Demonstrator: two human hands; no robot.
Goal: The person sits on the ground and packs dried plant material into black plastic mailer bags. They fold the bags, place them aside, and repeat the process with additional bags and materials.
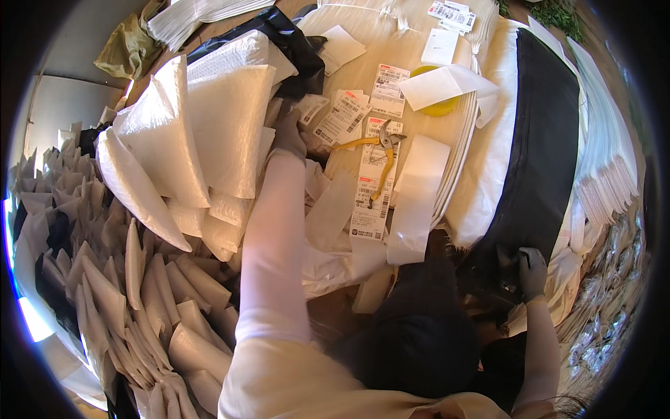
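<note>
My left hand (289,133), in a grey glove, reaches between a stack of white padded mailers (230,125) and some printed labels (343,118). Its fingertips are partly hidden, so I cannot tell what it grips. At the lower right, my gloved right hand (533,275) has curled its fingers on the near end of a long black plastic bag (544,131). Between my hands, pruning shears (388,146) with yellow handles lie spread across a strip of labels (369,201). White label backing (416,201) curls beside them.
Many folded packets (152,298) crowd the left side. Bundled pale flat sleeves (345,31) lie under the labels, with a yellow disc (439,106) partly covered by paper. Translucent sleeves (602,136) hang at the right. Green foliage (557,18) shows at the top.
</note>
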